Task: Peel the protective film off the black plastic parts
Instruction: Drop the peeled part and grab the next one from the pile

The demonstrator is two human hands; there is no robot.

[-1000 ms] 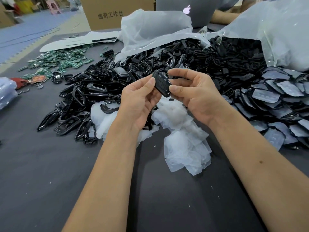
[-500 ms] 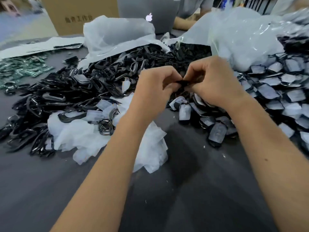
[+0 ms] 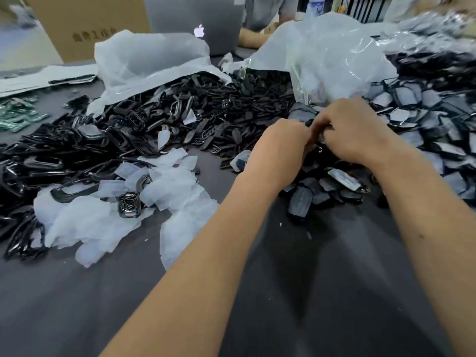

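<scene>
Left hand point(image 3: 279, 148) and right hand point(image 3: 353, 130), fingers curled tight, together pinch a small black part point(image 3: 310, 123) above the desk's point(image 3: 128, 305) far-right pile.

Glowing apple logo on laptop lid point(image 3: 198, 24); blurred, unreadable print on cardboard box point(image 3: 77, 27)

Small black part point(image 3: 318, 130) pinched between fingertips of both hands, mostly hidden, blurred. Film-covered black parts point(image 3: 417, 119) heaped at right, pale grey film on faces, overlapping. More filmed parts point(image 3: 342, 179) lie just below hands on dark table. Peeled film scraps point(image 3: 170, 191), white and crumpled, piled left of centre. Glossy bare black parts point(image 3: 77, 150) spread far left.
</scene>
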